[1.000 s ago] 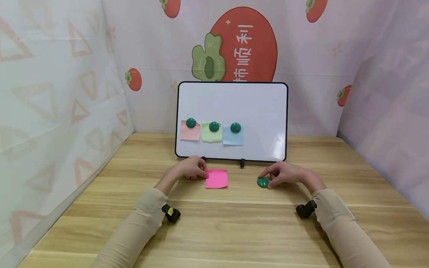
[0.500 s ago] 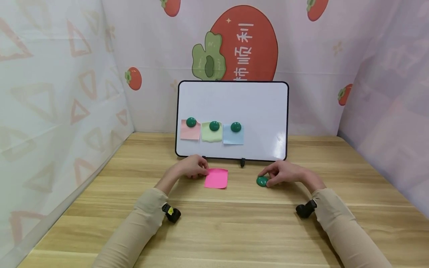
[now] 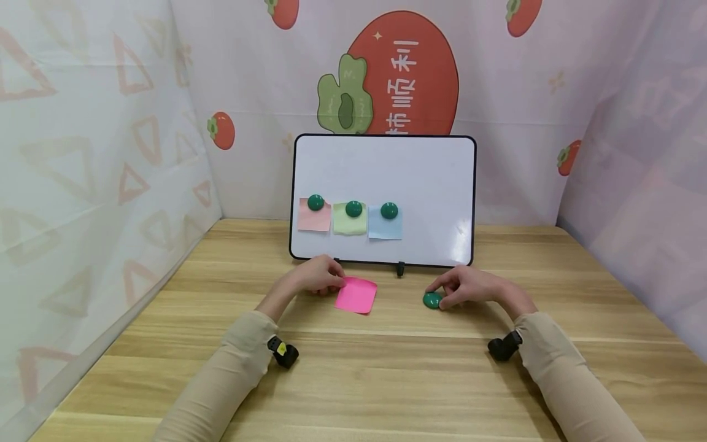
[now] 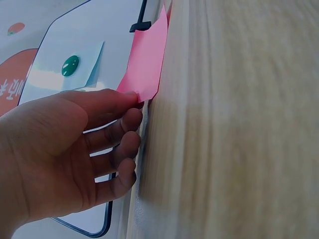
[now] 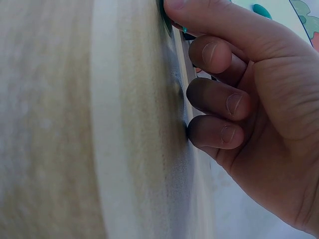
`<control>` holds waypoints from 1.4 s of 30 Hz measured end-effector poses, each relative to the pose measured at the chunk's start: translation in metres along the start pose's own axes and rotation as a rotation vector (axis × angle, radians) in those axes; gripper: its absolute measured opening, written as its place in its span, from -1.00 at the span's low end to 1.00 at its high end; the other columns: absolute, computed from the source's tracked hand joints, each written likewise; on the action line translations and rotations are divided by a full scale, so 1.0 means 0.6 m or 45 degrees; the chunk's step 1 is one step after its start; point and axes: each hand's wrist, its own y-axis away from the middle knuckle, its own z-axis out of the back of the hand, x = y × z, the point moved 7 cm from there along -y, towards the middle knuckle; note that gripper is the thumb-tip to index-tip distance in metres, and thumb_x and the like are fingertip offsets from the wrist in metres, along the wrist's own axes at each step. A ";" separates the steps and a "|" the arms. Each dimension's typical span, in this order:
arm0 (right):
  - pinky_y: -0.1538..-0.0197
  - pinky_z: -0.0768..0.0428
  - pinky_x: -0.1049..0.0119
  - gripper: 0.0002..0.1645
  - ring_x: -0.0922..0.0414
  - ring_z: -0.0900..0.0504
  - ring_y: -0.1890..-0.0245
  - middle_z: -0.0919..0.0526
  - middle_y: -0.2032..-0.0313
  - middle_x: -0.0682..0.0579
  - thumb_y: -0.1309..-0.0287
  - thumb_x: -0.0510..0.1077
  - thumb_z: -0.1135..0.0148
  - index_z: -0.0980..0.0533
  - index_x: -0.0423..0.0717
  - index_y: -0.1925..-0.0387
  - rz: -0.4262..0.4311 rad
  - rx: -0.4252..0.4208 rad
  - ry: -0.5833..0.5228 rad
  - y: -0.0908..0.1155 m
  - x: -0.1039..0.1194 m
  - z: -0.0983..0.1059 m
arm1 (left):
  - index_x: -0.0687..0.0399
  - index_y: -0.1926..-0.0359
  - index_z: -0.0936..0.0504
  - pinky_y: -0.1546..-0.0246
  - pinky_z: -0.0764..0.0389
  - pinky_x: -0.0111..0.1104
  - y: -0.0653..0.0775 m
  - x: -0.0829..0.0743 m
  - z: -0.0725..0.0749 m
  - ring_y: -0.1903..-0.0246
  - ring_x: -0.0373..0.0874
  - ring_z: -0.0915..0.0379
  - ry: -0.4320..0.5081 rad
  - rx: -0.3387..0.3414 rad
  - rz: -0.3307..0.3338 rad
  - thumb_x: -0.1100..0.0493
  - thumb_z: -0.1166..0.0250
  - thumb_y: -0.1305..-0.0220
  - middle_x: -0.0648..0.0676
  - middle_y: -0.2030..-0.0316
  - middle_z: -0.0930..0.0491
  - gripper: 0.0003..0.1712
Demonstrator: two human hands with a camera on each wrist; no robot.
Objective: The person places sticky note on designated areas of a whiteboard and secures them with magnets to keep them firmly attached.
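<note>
My left hand (image 3: 320, 275) pinches the upper left corner of a bright pink sticky note (image 3: 356, 296) between thumb and forefinger. In the left wrist view that pink note (image 4: 147, 62) stands out from the fingertips, slightly bent, close over the wood. My right hand (image 3: 466, 286) has thumb and forefinger at the edge of a round green magnet (image 3: 432, 299) on the table. Only a sliver of the magnet shows past the thumb in the right wrist view, where the other fingers of the right hand (image 5: 259, 94) are curled near the tabletop.
Behind the hands a black-framed whiteboard (image 3: 436, 178) stands on small black feet (image 3: 400, 269). Along its lower left hang a salmon note (image 3: 313, 222), a pale green note (image 3: 349, 227) and a light blue note (image 3: 385, 231), each under a green magnet. Printed curtains surround the wooden table (image 3: 364, 380).
The pink note has turned slightly in my left fingers, its lower edge swinging left and its right corner tipping down. My right hand and the green magnet stay nearly in place.
</note>
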 end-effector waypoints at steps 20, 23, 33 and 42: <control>0.48 -0.36 0.45 -0.55 0.29 -0.37 0.59 -0.44 0.54 0.13 -0.13 -0.06 -0.43 -0.64 -0.04 -0.07 0.010 -0.040 0.041 -0.004 0.005 0.003 | 0.04 0.25 -0.72 0.52 -0.39 -0.40 -0.005 -0.034 0.021 0.63 -0.18 -0.36 0.113 -0.154 -0.144 0.10 -0.24 -0.36 0.11 0.48 -0.59 -0.83; 0.48 -0.36 0.44 -0.55 0.28 -0.37 0.58 -0.44 0.53 0.12 -0.13 -0.05 -0.43 -0.64 -0.04 -0.07 -0.001 -0.038 0.047 -0.004 0.005 0.003 | 0.05 0.22 -0.73 0.51 -0.42 -0.40 -0.009 -0.045 0.026 0.62 -0.17 -0.38 0.103 -0.182 -0.156 0.09 -0.23 -0.38 0.13 0.46 -0.61 -0.81; 0.46 -0.34 0.44 -0.57 0.27 -0.36 0.58 -0.42 0.55 0.13 -0.13 -0.04 -0.43 -0.65 -0.01 -0.06 -0.029 -0.040 0.058 -0.005 0.009 0.003 | 0.03 0.15 -0.70 0.55 -0.42 -0.40 -0.028 -0.087 0.035 0.59 -0.19 -0.43 -0.015 -0.261 -0.202 0.01 -0.19 -0.42 0.07 0.47 -0.63 -0.76; 0.46 -0.33 0.43 -0.56 0.26 -0.36 0.57 -0.43 0.56 0.14 -0.13 -0.04 -0.43 -0.65 -0.01 -0.06 -0.042 -0.058 0.075 -0.005 0.010 0.006 | 0.01 0.14 -0.63 0.52 -0.40 -0.37 -0.045 -0.124 0.039 0.58 -0.20 -0.38 -0.120 -0.350 -0.267 -0.01 -0.13 -0.48 0.00 0.51 -0.61 -0.76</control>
